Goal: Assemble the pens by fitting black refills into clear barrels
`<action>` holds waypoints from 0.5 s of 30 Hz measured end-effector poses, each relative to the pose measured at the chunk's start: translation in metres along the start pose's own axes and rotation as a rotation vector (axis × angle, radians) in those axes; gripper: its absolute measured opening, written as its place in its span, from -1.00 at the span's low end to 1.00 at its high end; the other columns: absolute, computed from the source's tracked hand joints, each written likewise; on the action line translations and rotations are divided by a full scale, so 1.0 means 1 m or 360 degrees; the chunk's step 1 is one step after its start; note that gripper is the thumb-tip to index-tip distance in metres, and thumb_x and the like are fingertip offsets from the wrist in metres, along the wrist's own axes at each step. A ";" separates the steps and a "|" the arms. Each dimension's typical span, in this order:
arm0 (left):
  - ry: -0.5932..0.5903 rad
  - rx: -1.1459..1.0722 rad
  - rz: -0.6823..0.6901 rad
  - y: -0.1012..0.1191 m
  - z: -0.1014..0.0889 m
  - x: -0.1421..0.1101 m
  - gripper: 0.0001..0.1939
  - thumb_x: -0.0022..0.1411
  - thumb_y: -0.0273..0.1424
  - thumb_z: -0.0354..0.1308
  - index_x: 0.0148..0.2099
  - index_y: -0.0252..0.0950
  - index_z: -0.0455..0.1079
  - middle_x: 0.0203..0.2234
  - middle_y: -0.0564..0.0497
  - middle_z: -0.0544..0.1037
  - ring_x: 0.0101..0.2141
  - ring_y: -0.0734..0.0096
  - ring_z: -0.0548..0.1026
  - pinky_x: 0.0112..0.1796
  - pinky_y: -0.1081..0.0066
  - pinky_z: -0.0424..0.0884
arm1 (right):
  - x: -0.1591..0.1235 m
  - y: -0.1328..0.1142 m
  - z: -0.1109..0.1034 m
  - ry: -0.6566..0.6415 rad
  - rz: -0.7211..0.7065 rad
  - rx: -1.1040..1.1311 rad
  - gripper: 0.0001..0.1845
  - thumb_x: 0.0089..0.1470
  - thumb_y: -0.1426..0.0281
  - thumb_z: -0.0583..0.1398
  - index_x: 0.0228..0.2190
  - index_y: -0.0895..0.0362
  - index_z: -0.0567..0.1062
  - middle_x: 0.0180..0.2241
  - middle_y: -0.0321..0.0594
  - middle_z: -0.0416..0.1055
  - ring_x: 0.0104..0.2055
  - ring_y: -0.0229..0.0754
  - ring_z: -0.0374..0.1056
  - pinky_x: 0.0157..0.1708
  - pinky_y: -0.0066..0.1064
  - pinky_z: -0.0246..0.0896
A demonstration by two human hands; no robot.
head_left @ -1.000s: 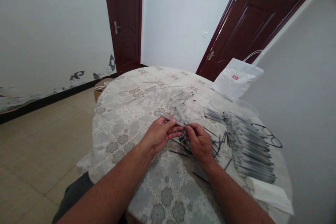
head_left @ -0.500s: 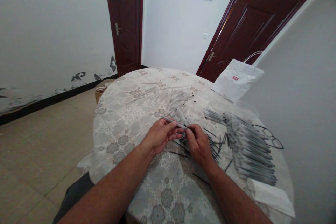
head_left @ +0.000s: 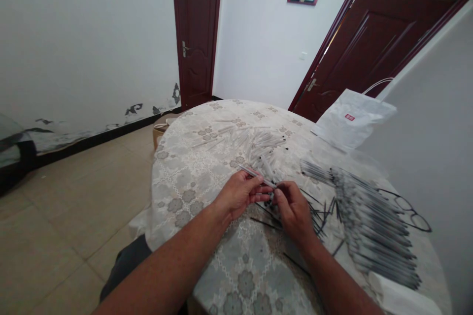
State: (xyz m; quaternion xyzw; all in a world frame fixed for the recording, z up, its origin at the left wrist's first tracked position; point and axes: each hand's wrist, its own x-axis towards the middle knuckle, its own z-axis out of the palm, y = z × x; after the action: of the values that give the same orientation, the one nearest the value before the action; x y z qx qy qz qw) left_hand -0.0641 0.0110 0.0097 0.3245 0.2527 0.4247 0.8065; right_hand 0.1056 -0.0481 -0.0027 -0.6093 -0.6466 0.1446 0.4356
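A person's left hand (head_left: 239, 195) with fingers gripping 1 slim tube (head_left: 246, 170) above the patterned surface (head_left: 170, 172), right hand (head_left: 295, 209) with fingers pinching its near end (fine detail blurred), clear tubes (head_left: 264, 143) piled beyond, thin dark rods (head_left: 265, 224) scattered below.

1 round table (head_left: 162, 192), flowered cloth (head_left: 195, 167) over it. Pen stack (head_left: 377, 231): glasses (head_left: 411, 210) just right, white bag (head_left: 353, 118) beyond, black sticks (head_left: 265, 224) left, clear tubes (head_left: 264, 143) farther left.
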 end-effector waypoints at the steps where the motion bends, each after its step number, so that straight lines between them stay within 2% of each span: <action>1: -0.0012 -0.0002 0.0001 0.000 0.000 0.000 -0.79 0.20 -0.42 0.29 -0.24 -0.33 0.30 -0.30 -0.17 0.61 -0.29 0.24 0.64 -0.29 0.33 0.57 | 0.000 0.000 0.000 -0.0020 0.0009 -0.0020 -0.76 0.28 0.18 0.06 -0.28 0.07 0.39 -0.49 -0.34 0.38 -0.46 -0.21 0.30 -0.40 -0.40 0.16; 6: -0.0041 0.0013 -0.0012 -0.001 -0.001 0.000 -0.81 0.21 -0.42 0.28 -0.24 -0.33 0.31 -0.28 -0.16 0.60 -0.28 0.25 0.64 -0.29 0.34 0.57 | 0.000 0.003 0.004 -0.0093 0.0053 0.0052 -0.53 0.36 0.15 -0.07 -0.52 0.07 0.32 -0.59 -0.34 0.29 -0.53 -0.24 0.23 -0.46 -0.40 0.09; 9: -0.0028 0.0011 -0.0005 0.000 0.000 0.000 -0.84 0.22 -0.44 0.26 -0.24 -0.34 0.31 -0.29 -0.17 0.60 -0.29 0.26 0.63 -0.30 0.36 0.57 | -0.001 0.007 0.004 -0.0057 0.0076 0.0148 -0.59 0.35 0.14 -0.07 -0.40 0.08 0.38 -0.55 -0.33 0.35 -0.52 -0.22 0.27 -0.45 -0.40 0.14; 12: -0.0005 0.0006 0.0008 0.002 0.001 0.000 -0.83 0.22 -0.45 0.26 -0.23 -0.34 0.30 -0.28 -0.18 0.60 -0.29 0.27 0.63 -0.29 0.35 0.57 | -0.002 0.008 0.003 0.0012 0.0028 0.0120 -0.73 0.29 0.16 0.04 -0.19 0.08 0.38 -0.42 -0.29 0.44 -0.42 -0.19 0.36 -0.37 -0.40 0.21; 15: 0.0006 0.0004 0.0003 0.002 0.000 0.000 -0.81 0.21 -0.43 0.28 -0.23 -0.34 0.31 -0.27 -0.19 0.60 -0.29 0.27 0.63 -0.29 0.34 0.58 | -0.001 0.005 0.002 0.0043 -0.0043 0.0029 -0.77 0.24 0.21 0.11 -0.16 0.08 0.37 -0.37 -0.28 0.45 -0.37 -0.19 0.37 -0.32 -0.39 0.22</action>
State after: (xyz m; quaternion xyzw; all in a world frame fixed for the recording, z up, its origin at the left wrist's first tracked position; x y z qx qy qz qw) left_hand -0.0651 0.0117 0.0116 0.3251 0.2544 0.4258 0.8052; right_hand 0.1073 -0.0475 -0.0083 -0.5985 -0.6475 0.1364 0.4516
